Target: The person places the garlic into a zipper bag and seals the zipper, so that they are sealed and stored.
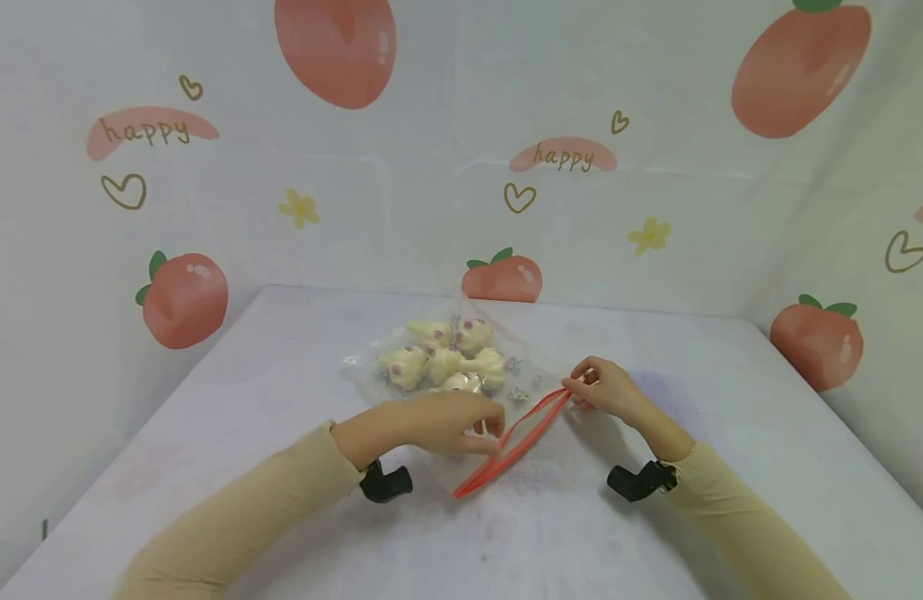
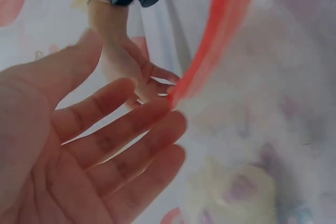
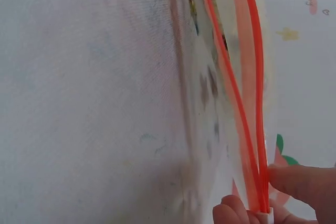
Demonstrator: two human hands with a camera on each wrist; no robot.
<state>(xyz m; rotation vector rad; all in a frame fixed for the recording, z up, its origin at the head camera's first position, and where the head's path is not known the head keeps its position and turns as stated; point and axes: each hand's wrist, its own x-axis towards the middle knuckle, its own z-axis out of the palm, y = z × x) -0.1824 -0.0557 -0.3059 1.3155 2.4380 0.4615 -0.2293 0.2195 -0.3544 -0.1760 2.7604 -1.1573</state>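
A clear plastic zip bag [image 1: 540,379] with a red zip edge lies on the table, holding several cream-coloured, bulb-shaped pieces [image 1: 444,364] with purple spots. My right hand [image 1: 607,390] pinches the far corner of the red zip [image 3: 257,108], where a small white slider [image 3: 266,216] shows between thumb and fingers. Along the rest of its length the two red strips stand apart, so the bag's mouth gapes. Beside the near part of the zip, my left hand [image 1: 456,422] has its fingers [image 2: 142,145] extended and spread, gripping nothing. It partly covers the bag in the head view.
Under the bag is a table [image 1: 281,533] with a pale cloth. A white backdrop [image 1: 431,167] printed with peaches and hearts rises behind it and at the sides. A black wrist camera [image 1: 386,482] sits on the left wrist, another black camera [image 1: 641,481] on the right.
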